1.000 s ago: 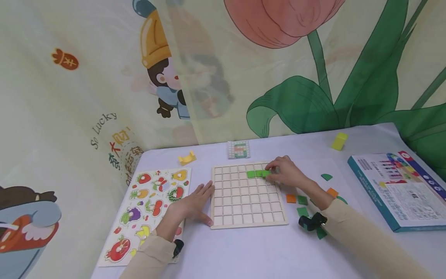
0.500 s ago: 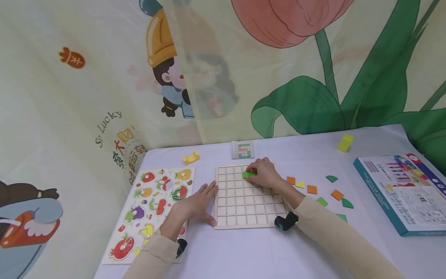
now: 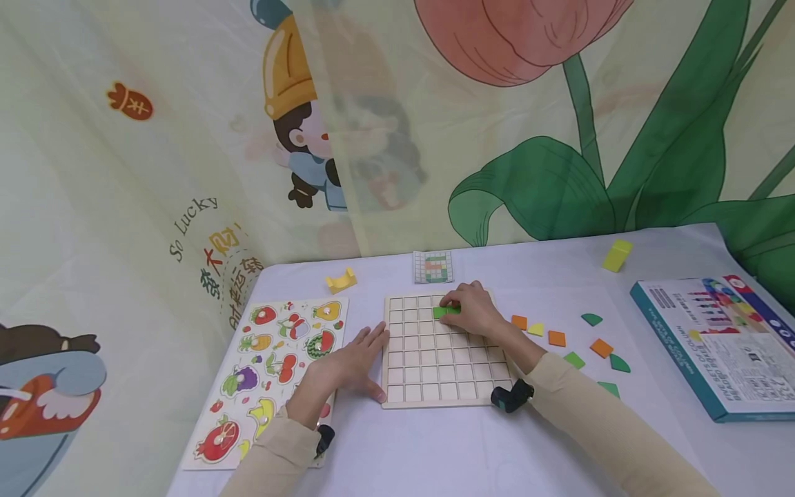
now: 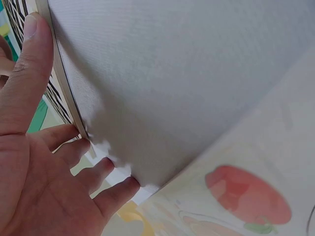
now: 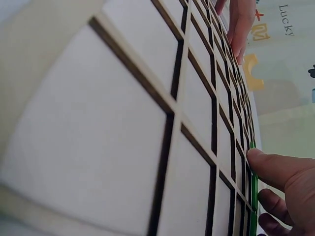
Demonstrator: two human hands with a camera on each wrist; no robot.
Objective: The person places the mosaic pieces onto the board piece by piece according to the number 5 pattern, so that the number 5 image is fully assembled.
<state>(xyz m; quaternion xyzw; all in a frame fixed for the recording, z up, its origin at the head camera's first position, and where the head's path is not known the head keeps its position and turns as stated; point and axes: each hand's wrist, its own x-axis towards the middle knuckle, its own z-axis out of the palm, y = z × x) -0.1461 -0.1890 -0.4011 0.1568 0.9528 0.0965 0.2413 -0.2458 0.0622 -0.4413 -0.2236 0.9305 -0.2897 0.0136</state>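
Note:
A wooden grid board [image 3: 430, 393] lies on the white table, and green square tiles [image 3: 447, 312] sit in its second row from the back. My right hand [image 3: 475, 310] reaches over the board, fingers bent, pinching the leftmost visible green tile between thumb and fingertips. In the right wrist view, the thumb [image 5: 275, 167] touches a green tile [image 5: 254, 189] at the far side of the grid. More green tiles may be hidden beneath the hand. My left hand [image 3: 349, 368] rests with spread fingers against the board's left edge [image 4: 66, 83].
Right of the board lie loose tiles, including an orange square [image 3: 556, 338] and a green quarter-circle [image 3: 592, 319]. A box [image 3: 720, 345] stands farther right. A fruit puzzle board [image 3: 211, 407] lies left. Behind are a pattern card [image 3: 433, 267], a yellow arch [image 3: 341, 281] and yellow blocks [image 3: 617, 256].
My right hand has moved left along the green row, from its right end to its left end, then stayed nearly still. The head view shifted slightly. The left hand holds its place.

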